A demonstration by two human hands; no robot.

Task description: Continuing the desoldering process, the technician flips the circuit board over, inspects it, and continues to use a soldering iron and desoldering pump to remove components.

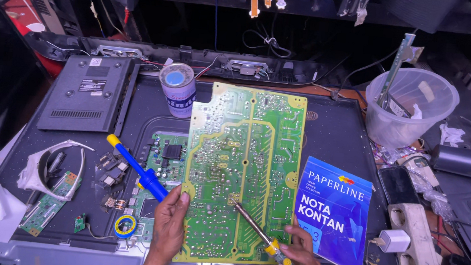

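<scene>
Both wrists are cut off at the bottom edge. Lying solder-side up on a dark panel (333, 130), the green board (242, 168) is pinched at its lower left edge by the left hand (169, 224), thumb on top. Right hand (299, 258) is clamped round the soldering iron (263, 236), tip touching the board's lower middle, its cord out of frame.
</scene>
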